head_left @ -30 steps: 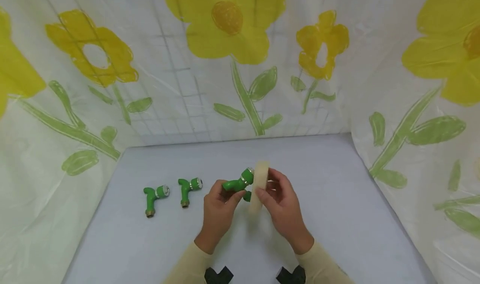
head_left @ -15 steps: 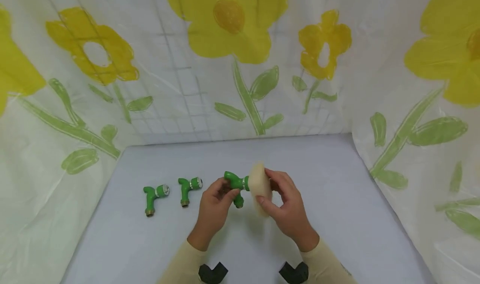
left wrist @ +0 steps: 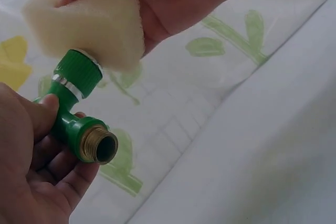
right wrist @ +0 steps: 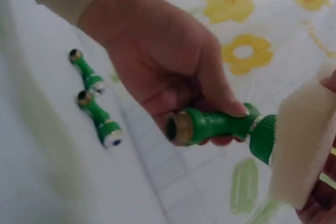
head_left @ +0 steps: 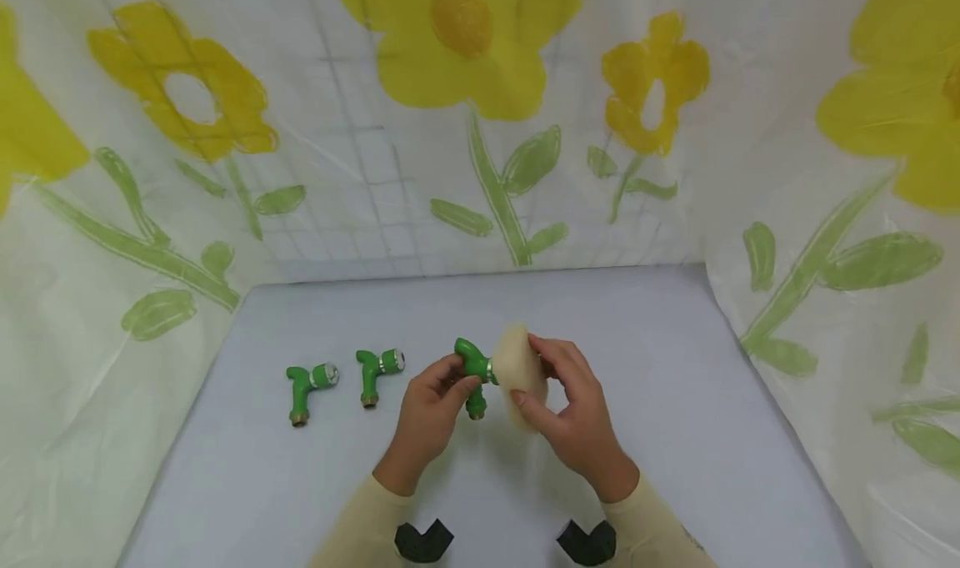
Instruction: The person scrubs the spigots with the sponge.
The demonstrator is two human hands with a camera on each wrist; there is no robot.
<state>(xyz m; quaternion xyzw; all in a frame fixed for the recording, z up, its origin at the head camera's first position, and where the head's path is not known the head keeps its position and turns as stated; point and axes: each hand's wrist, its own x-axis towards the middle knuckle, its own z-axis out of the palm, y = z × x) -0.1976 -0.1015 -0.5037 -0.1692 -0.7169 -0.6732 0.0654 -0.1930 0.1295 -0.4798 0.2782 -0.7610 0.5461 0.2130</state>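
Note:
My left hand (head_left: 429, 409) grips a green plastic tap fitting (head_left: 472, 372) with a brass threaded end (left wrist: 100, 147) and a silver ring. My right hand (head_left: 570, 409) holds a cream sponge (head_left: 516, 368) and presses it against the fitting's green cap (left wrist: 79, 69). Both hands hover above the middle of the grey table (head_left: 675, 401). In the right wrist view the fitting (right wrist: 220, 125) points its brass end toward the camera, and the sponge (right wrist: 302, 140) covers its far end.
Two more green tap fittings (head_left: 307, 389) (head_left: 375, 371) lie side by side on the table to the left of my hands. Plastic sheeting with yellow flowers (head_left: 457, 42) walls in the back and both sides. Two black brackets (head_left: 423, 541) (head_left: 587, 541) sit at the near edge.
The left hand turned the fitting so its elbow now points up and its brass end down. The sponge turned from edge-on to flat against the cap.

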